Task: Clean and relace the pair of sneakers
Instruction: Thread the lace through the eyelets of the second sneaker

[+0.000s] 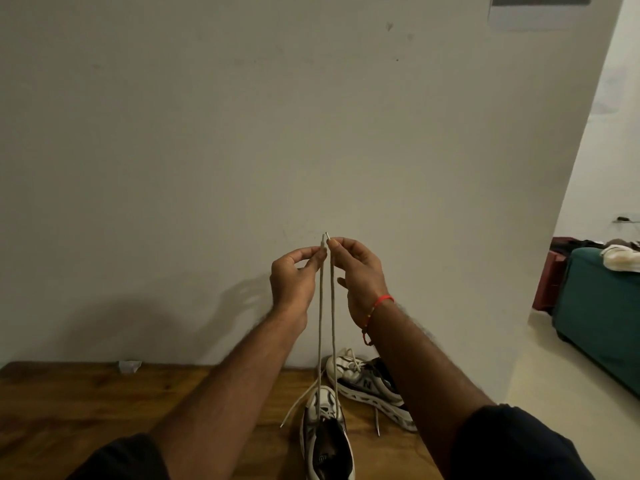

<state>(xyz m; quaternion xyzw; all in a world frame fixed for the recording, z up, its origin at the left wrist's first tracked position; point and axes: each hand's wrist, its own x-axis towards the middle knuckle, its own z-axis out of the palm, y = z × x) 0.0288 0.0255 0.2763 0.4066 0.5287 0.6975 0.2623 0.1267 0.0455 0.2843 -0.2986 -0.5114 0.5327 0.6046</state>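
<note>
Standing against a plain wall (242,133), the wooden counter (86,403) carries both sneakers, which keeps them steady for lacing. Farther back, the second sneaker (367,386) lies on its side with its own lace loose, apparently waiting its turn. Nearer the person, the first sneaker (323,431) sits toe toward the wall, and its lace (333,323) rises from it in two taut strands. Up high, the left hand (294,282) pinches one strand near its tip between thumb and fingertips, other fingers curled, and the right hand (360,278) pinches the other likewise; bringing the tips side by side likely checks that both ends match in length before threading on.
</note>
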